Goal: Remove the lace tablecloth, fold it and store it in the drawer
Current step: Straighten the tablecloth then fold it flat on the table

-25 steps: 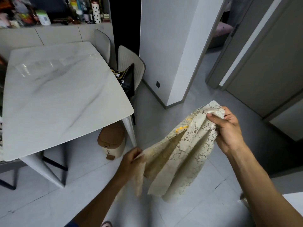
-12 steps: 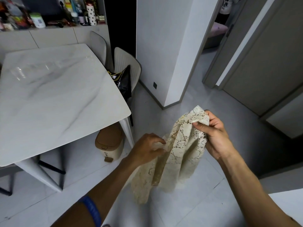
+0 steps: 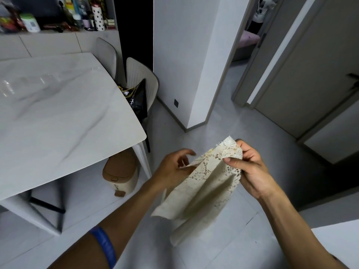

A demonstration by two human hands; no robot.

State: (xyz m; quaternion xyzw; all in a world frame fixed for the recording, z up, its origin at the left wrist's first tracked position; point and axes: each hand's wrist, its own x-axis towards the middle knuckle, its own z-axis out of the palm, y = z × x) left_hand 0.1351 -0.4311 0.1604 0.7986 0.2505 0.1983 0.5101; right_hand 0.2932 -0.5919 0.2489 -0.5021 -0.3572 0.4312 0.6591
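Note:
The cream lace tablecloth [image 3: 204, 191] hangs in the air over the floor, doubled into a narrow hanging bundle. My right hand [image 3: 250, 167] pinches its upper lace corners between thumb and fingers. My left hand [image 3: 174, 167] is at the cloth's left upper edge, thumb and lower fingers pinching a corner while the upper fingers spread out. The marble table [image 3: 58, 117] to the left is bare of the cloth. No drawer is in view.
A tan and cream pedal bin [image 3: 120, 173] stands on the floor by the table leg. Two chairs [image 3: 139, 80] sit at the table's far side, one with a black bag. A white wall corner [image 3: 194, 74] and doors [image 3: 310, 74] lie ahead. A white surface [image 3: 338, 243] shows at bottom right.
My hands came together, bringing the cloth's left corner up toward the right one. The spread cloth has narrowed into a folded hanging bundle. My view has shifted slightly.

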